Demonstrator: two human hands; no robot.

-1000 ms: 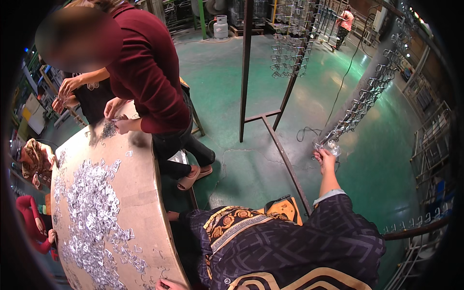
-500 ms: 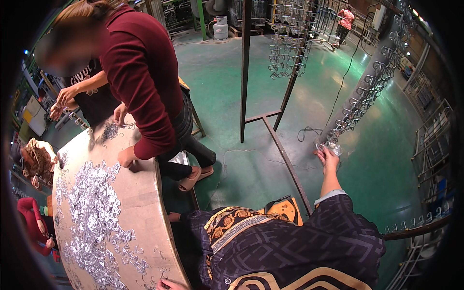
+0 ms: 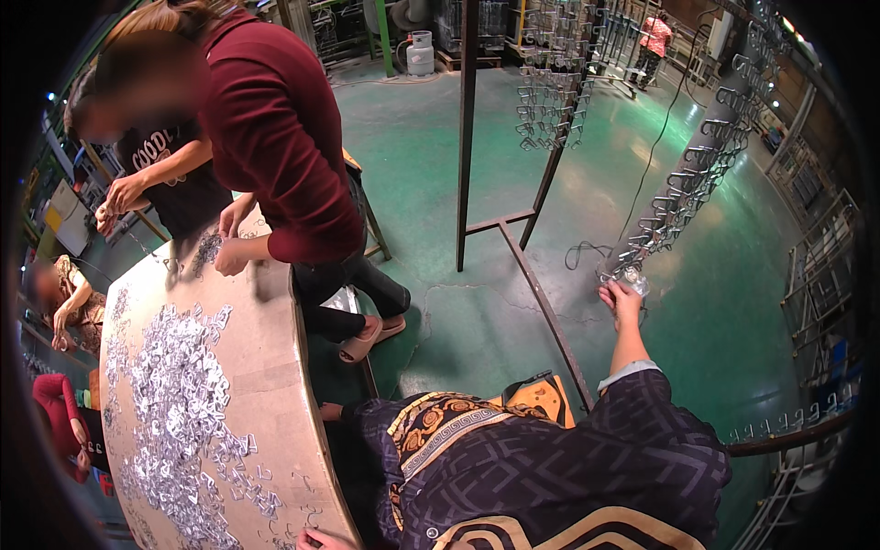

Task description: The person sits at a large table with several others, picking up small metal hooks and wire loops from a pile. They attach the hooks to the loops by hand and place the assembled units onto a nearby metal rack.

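**Linked metal hooks held at the lower end of a hanging strand**

The strand of bent-metal hooks [image 3: 686, 188] slopes down along the right side of the view, its lowest links meeting the right hand [image 3: 623, 299]. The thumb and fingers of this hand are closed, pinching the strand's end beside a small shiny piece; the exact contact is too small to resolve. The left hand [image 3: 321, 541], cut by the lower edge, lies at the near end of the tabletop [image 3: 266, 367], next to scattered wire hooks [image 3: 307, 510]; whether its fingers pinch anything cannot be told. Farther up the tabletop spreads a pile of silvery bent-metal pieces [image 3: 179, 403], with a smaller dark heap [image 3: 207, 251] at the far end. Beside that heap, a co-worker in a maroon sweater [image 3: 275, 119] bends over the table, both hands low. Beyond stand a dark steel frame [image 3: 464, 174], further hanging hooks [image 3: 553, 87] and a pale gas cylinder [image 3: 420, 55].
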